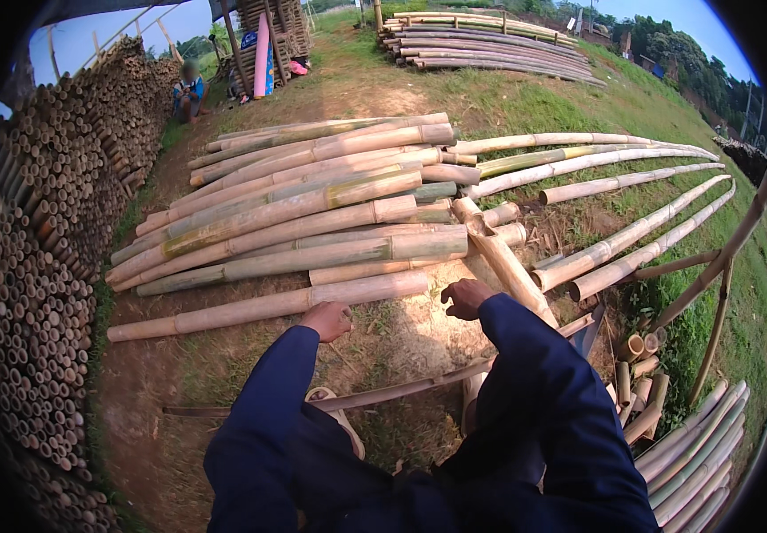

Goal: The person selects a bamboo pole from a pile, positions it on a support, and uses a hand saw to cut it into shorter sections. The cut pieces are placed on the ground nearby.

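Observation:
My left hand (327, 321) hovers with curled fingers beside a single bamboo pole (223, 314), just off its near side, and nothing shows in its grip. To the right, my right hand (468, 298) hangs with bent, slightly parted fingers, empty, over a pale patch of sawdust (410, 333). Next to it slants a thick bamboo support (512, 266). Beyond both hands lies a pile of cut bamboo poles (295, 204), tan and greenish, with their right ends stacked near the support. A long bamboo strip (401, 391) crosses in front of my legs.
Tall stacks of bamboo (32, 355) line the left side. Longer poles (632, 240) spread over the grass at right, with short offcuts (641, 382) and a pole bundle (699, 462) nearer. Another pole stack (490, 44) lies far off. A person (190, 93) sits at far left.

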Demonstrator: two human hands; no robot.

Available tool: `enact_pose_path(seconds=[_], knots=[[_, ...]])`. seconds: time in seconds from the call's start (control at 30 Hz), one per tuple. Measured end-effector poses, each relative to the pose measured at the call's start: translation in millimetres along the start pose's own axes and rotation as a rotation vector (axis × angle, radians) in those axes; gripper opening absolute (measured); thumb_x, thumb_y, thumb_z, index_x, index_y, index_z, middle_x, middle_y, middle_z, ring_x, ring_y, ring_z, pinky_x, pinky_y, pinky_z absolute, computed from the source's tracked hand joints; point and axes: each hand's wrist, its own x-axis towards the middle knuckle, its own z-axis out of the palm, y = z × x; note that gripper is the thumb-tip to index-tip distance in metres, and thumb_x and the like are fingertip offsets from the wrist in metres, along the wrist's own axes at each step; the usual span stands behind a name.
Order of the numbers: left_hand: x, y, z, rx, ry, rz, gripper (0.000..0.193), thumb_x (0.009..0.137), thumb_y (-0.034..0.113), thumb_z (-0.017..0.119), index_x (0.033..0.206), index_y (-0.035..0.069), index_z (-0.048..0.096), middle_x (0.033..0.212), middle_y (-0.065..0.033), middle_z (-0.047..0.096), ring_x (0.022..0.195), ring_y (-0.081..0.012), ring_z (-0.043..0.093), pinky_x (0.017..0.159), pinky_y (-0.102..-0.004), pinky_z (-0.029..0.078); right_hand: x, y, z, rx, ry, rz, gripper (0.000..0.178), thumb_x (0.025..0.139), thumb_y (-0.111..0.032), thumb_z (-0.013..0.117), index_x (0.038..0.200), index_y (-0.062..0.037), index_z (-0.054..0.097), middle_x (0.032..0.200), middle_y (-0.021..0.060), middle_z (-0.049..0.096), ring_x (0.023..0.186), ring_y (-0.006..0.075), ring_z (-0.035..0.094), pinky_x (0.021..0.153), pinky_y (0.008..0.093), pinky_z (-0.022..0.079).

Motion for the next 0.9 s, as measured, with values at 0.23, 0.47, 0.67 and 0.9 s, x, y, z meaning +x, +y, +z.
enact_pose_path(seconds=[0.23,0.47,0.67,0.9], knots=[[8,31,97,-0.233,-0.063,-0.051,0.044,0.09,0.03,0.075,0.124,0.003,0.068,0.118,-0.018,0.072,0.113,-0.0315,0.068,0.097,-0.0431,0.053,-3,-12,-13,0.013,-0.002,-0.031,0.035,0.087,-0.03,0.073,0.117,-0.0119,0.073,0.107,0.0133,0.075,0.107,0.0335,0.07,0.092,0.0466,0.056],[-17,20,212,0.069,0.056,-0.065,0.066,0.091,0.041,0.075,0.142,0.005,0.054,0.142,-0.0228,0.059,0.132,-0.0375,0.056,0.109,-0.049,0.045,-1,-7,-9,0.04,-0.006,-0.018,0.036,0.086,-0.031,0.073,0.117,-0.0119,0.074,0.112,0.014,0.074,0.111,0.0335,0.068,0.094,0.046,0.055],[-29,-1,222,0.091,-0.39,-0.216,0.06,0.091,0.042,0.075,0.134,0.004,0.058,0.132,-0.022,0.063,0.127,-0.0393,0.058,0.106,-0.0523,0.046,-3,6,-1,0.059,-0.01,0.007,0.038,0.086,-0.029,0.074,0.119,-0.0114,0.073,0.113,0.0165,0.074,0.11,0.0351,0.069,0.094,0.0467,0.055],[-32,-24,248,0.077,-0.298,-0.173,0.043,0.092,0.032,0.072,0.121,0.003,0.061,0.123,-0.0224,0.066,0.117,-0.0412,0.063,0.096,-0.0541,0.05,-1,8,2,0.021,-0.026,-0.016,0.039,0.087,-0.031,0.073,0.12,-0.0123,0.072,0.109,0.0157,0.075,0.109,0.0347,0.069,0.094,0.0469,0.055]])
